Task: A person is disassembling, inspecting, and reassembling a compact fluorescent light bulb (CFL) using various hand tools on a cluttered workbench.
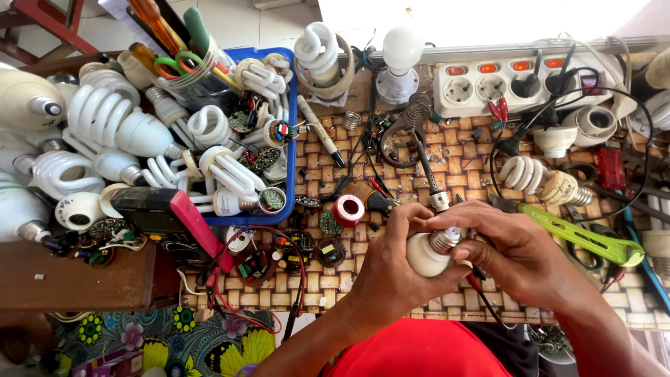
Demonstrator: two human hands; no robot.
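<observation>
Your left hand (391,262) grips the bulb (427,253); your right hand (513,255) pinches its screw cap (444,240). Hold the bulb steady; twist gently, squarely.

body: bare forearms, no sleeves | hands: left hand (387,269), right hand (513,251) bare, ungloved | torso: red garment

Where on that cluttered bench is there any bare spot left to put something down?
Bare woven mat shows between the coiled metal stand and the white spiral lamp. Another strip lies along the near edge, left of the left hand, which holds a white bulb base with the right hand. The blue tray is packed full.
</observation>
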